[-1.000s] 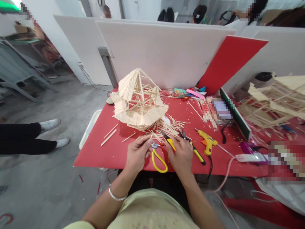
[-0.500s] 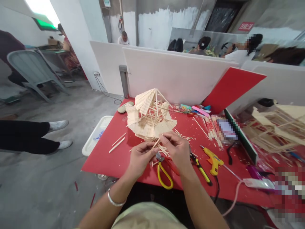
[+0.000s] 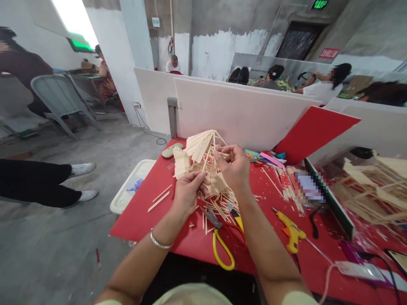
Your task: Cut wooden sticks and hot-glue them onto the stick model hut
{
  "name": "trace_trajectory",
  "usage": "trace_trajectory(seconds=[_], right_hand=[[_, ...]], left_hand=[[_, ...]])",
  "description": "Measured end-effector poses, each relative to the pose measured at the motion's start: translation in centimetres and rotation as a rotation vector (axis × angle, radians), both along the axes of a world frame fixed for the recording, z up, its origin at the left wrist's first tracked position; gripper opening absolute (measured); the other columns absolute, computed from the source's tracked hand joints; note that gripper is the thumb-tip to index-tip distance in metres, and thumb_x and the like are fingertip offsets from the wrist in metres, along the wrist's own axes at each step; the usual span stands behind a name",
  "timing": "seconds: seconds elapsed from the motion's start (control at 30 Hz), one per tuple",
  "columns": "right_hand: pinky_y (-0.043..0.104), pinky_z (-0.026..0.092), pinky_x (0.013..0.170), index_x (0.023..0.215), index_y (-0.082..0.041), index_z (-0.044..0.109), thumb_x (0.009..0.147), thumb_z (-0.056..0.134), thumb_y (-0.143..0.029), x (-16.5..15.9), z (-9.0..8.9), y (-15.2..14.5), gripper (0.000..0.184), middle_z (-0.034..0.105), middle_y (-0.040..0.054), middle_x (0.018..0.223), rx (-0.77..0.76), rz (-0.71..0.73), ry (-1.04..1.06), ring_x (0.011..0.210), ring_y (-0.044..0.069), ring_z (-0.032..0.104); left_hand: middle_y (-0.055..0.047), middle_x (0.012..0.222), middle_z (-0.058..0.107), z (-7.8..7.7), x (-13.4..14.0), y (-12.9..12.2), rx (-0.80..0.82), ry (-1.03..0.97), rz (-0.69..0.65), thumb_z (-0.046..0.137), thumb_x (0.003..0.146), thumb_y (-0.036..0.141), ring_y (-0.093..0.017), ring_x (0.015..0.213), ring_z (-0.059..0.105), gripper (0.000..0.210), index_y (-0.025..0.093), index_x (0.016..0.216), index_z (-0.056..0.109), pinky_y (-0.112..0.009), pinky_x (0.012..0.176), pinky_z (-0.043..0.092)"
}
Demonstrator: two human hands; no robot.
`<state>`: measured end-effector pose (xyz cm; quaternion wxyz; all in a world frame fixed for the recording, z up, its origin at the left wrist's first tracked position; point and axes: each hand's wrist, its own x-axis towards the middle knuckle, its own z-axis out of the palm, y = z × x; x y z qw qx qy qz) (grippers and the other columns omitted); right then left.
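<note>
1. Red tabletop (image 3: 146, 224), spread beneath both grips; white partition board (image 3: 229, 106) upright beyond them.
2. Left hand (image 3: 187, 189): thumb and fingers pinched on one pale wooden stick (image 3: 206, 160), near its lower end.
3. Right hand (image 3: 235, 169): thumb and forefinger drawn close together beside the stick's upper end. We cannot tell whether they clasp it.
4. Chief relation, as we judge it: the stick's slope against the roof of the stick-built model (image 3: 200, 143). Its long axis climbs steeply from the left fingertips, leaning rightward to the right fingertips. Contact with the roof we cannot make out.
5. Model, located directly beyond both grips, its lower part partly masked by the hands. We note the apex pointing up, just above and slightly left of the right fingertips, and the central axis roughly upright. Right hand nearer the apex; left hand nearer the lower roof edge.
6. Roof faces: closely laid sticks left of the stick, bare ribs toward the right hand.
7. Below and between the grips, we list scissors (image 3: 215, 222), a yellow-handled cutter (image 3: 237, 217) and loose sticks (image 3: 222, 206).
8. Well right of the right hand: yellow glue gun (image 3: 292, 233), nozzle aimed away and leftward.
</note>
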<state>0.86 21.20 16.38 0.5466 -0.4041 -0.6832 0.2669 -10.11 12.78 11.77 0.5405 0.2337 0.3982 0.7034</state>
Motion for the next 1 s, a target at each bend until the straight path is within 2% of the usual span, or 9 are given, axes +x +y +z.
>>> trace_trajectory(seconds=[0.13, 0.23, 0.4, 0.6, 1.0], right_hand=[[0.028, 0.041, 0.055, 0.081, -0.023, 0.058, 0.081, 0.070, -0.045, 0.1, 0.8, 1.7, 0.025, 0.069, 0.0014, 0.080, 0.021, -0.029, -0.155, 0.054, 0.010, 0.050], [0.028, 0.043, 0.059, 0.076, -0.022, 0.057, 0.078, 0.072, -0.043, 0.1, 1.3, 2.9, 0.026, 0.068, 0.0012, 0.076, -0.011, 0.055, -0.208, 0.062, 0.012, 0.055], [0.026, 0.040, 0.053, 0.071, -0.022, 0.053, 0.074, 0.075, -0.043, -0.3, 1.6, 4.7, 0.031, 0.060, -0.0020, 0.065, -0.119, 0.192, -0.168, 0.057, 0.010, 0.050], [0.024, 0.037, 0.046, 0.072, -0.022, 0.051, 0.068, 0.078, -0.039, -1.0, 2.3, 5.8, 0.032, 0.055, -0.0043, 0.062, -0.202, 0.317, -0.109, 0.053, 0.009, 0.045], [0.025, 0.040, 0.050, 0.073, -0.021, 0.053, 0.065, 0.080, -0.039, -1.8, 2.2, 6.6, 0.033, 0.054, -0.0047, 0.063, -0.194, 0.295, -0.012, 0.055, 0.008, 0.046]], left_hand=[[-0.001, 0.065, 0.068, 0.2, -0.3, 1.5, 0.016, -0.076, -0.046, 0.087, 0.066, 0.040, -0.007, 0.042, 0.057, 0.040, 0.011, 0.086, 0.068, -0.015, 0.032, 0.037], [-0.001, 0.065, 0.067, 0.3, -0.6, 2.3, 0.006, -0.116, -0.081, 0.087, 0.067, 0.038, -0.007, 0.042, 0.057, 0.039, 0.011, 0.087, 0.068, -0.015, 0.032, 0.036], [0.000, 0.065, 0.067, 0.7, -0.9, 3.0, -0.003, -0.133, -0.090, 0.086, 0.067, 0.035, -0.005, 0.042, 0.056, 0.037, 0.010, 0.087, 0.068, -0.013, 0.034, 0.036], [0.000, 0.064, 0.067, 1.0, -1.3, 3.8, -0.015, -0.155, -0.094, 0.087, 0.067, 0.032, -0.004, 0.042, 0.055, 0.034, 0.010, 0.083, 0.066, -0.013, 0.034, 0.034], [-0.001, 0.063, 0.067, 1.4, -2.1, 4.3, -0.041, -0.214, -0.096, 0.080, 0.071, 0.024, -0.004, 0.042, 0.055, 0.024, 0.009, 0.084, 0.067, -0.014, 0.034, 0.033]])
